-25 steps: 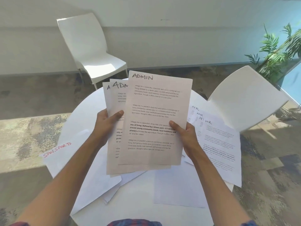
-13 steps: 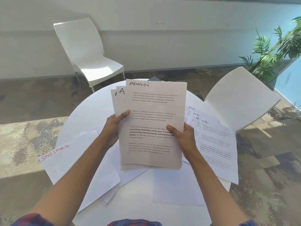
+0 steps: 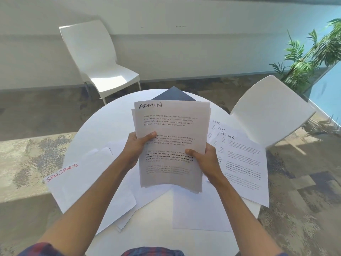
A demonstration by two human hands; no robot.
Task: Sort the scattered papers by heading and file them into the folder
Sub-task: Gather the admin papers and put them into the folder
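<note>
Both hands (image 3: 135, 150) hold ADMIN sheets (image 3: 171, 126).

Bright daylight on my table (image 3: 110, 122), sunlit patch on the far chair seat (image 3: 108, 80), hard shadows across the carpet, wide-angle bending at edges, plant (image 3: 313, 52) slightly blurred

A single head-worn, wide-angle view looks forward and steeply down from the person's own position onto a round white table (image 3: 110, 122). Both forearms reach in from the bottom edge, close to the lens. Floor and wall fill the distance.
</note>
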